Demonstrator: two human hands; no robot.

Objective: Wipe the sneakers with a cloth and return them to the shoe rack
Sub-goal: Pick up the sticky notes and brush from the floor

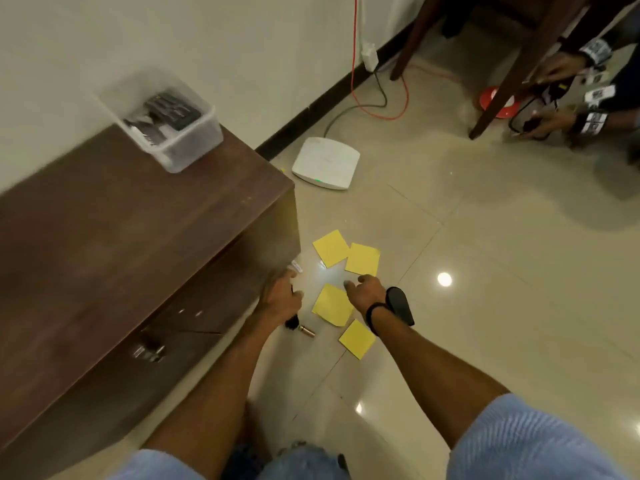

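Held both hands low over the pale tiled floor [485, 271] in the lower middle of the frame, apart from each other. Gripped a small dark object [292, 324] in the left hand [280, 299], fingers curled round it, just beside the corner of a dark wooden cabinet [138, 237] filling the left side. Held the right hand [367, 294] open, fingers loosely spread and holding nothing, over one of four yellow paper squares [333, 306] scattered on the tiles; wore a black band [372, 315] at that wrist. Saw a bright patch of light [325, 273] on the floor between the hands, and a small brass-coloured cylinder [307, 331] lying just below the left hand. Found a clear plastic box [180, 150] of dark items on the cabinet top at upper left, a flat white device [325, 163] on the floor at upper centre, an orange cable [381, 114] beyond it, and another person's two hands [554, 69] at the upper right edge. Could not make out sneakers, cloth or shoe rack in this view.
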